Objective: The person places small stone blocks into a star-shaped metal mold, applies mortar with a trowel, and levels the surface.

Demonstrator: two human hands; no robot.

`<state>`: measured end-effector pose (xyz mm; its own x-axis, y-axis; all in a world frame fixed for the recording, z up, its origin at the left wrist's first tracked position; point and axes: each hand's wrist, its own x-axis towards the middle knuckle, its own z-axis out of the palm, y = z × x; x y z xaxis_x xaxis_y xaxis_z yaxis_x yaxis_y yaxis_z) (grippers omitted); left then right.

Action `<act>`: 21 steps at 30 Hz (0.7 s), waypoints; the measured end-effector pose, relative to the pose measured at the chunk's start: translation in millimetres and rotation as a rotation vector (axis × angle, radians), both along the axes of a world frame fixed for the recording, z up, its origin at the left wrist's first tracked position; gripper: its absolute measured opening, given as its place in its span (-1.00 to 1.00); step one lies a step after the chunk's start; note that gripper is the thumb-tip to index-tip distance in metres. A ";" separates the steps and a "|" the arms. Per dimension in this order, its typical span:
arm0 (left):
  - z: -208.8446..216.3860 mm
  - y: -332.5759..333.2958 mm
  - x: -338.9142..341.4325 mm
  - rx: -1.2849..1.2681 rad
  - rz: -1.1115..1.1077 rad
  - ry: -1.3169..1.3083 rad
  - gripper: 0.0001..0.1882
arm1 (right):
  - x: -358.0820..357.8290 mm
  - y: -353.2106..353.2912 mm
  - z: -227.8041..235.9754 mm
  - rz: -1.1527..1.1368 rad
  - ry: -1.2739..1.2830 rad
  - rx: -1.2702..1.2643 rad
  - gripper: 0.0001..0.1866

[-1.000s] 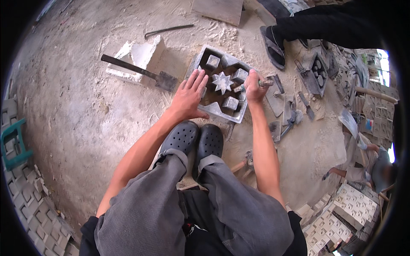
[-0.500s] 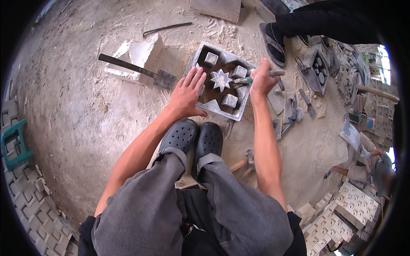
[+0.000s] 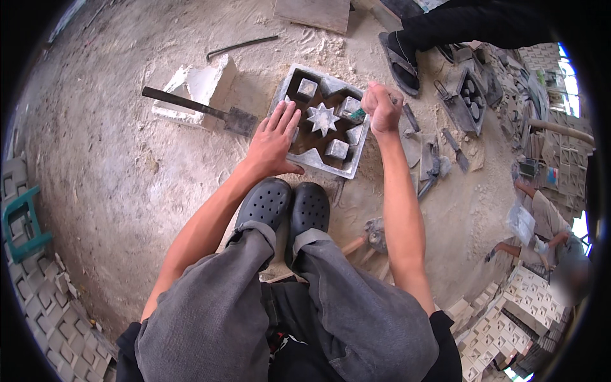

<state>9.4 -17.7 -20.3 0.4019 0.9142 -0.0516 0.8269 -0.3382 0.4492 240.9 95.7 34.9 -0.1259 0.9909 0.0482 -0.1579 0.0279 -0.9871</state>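
A square metal mould [image 3: 310, 158] lies on the ground in front of my shoes, with a star-shaped block [image 3: 323, 120] at its middle and several cube-like blocks inside. My left hand [image 3: 272, 141] rests on the mould's left edge, fingers stretched out. At the upper right edge, my right hand [image 3: 382, 108] is closed round the handle of a brush [image 3: 359, 114]. Only a green part of the brush shows below the fist; its tip, by the upper right block, is hard to make out.
Left of the mould, a flat-bladed trowel [image 3: 240, 121] leans on a broken white block [image 3: 191, 89]. A bent metal rod [image 3: 242, 46] lies beyond. To the right are a scraper [image 3: 456, 153], another mould [image 3: 468, 102] and a co-worker's sandalled foot [image 3: 402, 63]. A hammer [image 3: 374, 235] lies near my right knee.
My right hand has shifted slightly left and up with the brush, its handle now more upright. My left hand stays on the mould's edge. The whole view has shifted a little.
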 end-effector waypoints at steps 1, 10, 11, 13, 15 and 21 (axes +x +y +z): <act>0.9 0.4 1.7 -0.001 -0.003 -0.006 0.43 | -0.1 1.1 2.2 -0.063 -0.001 0.044 -0.49; 0.2 -2.5 -4.0 -0.005 -0.008 0.010 0.41 | -14.5 -12.5 46.5 -0.283 0.193 0.189 -0.49; 0.5 -2.8 -4.0 -0.004 -0.007 0.009 0.41 | -13.5 -13.8 37.5 -0.286 0.187 0.194 -0.49; 2.0 -0.8 3.8 -0.002 -0.017 -0.007 0.41 | -1.5 -12.3 -15.5 -0.337 0.061 0.206 -0.52; 2.0 1.8 -0.8 0.005 -0.004 0.006 0.41 | -3.3 -10.5 -6.5 -0.287 0.112 0.086 -0.55; -0.9 -0.7 -3.9 -0.002 -0.008 0.033 0.42 | -16.2 -13.0 38.2 -0.592 0.061 0.157 -0.55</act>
